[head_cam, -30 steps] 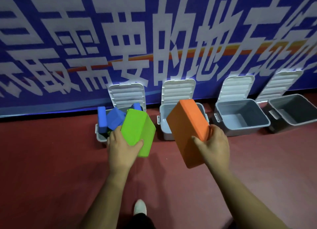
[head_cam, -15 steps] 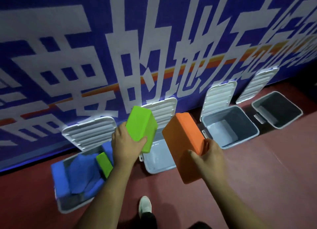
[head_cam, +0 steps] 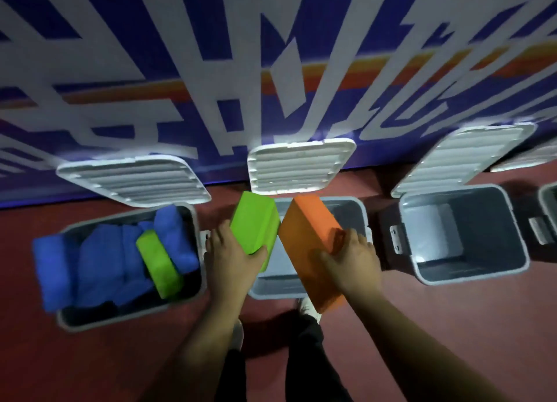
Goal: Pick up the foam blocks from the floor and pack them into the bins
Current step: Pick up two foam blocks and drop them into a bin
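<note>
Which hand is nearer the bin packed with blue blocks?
Left. The left hand, gripping the green block, is beside the blue-filled bin; the right hand, gripping the orange block, is farther away, over the middle bin.

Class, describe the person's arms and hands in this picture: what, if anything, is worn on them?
The left forearm and right forearm are bare, with no sleeves in view. The left hand and right hand wear no gloves; no watch, ring or bracelet shows, though the picture is slightly blurred.

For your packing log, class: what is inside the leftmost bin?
Blue foam blocks fill the leftmost bin, with one green block lying on them. Anything beneath them is hidden.
</note>
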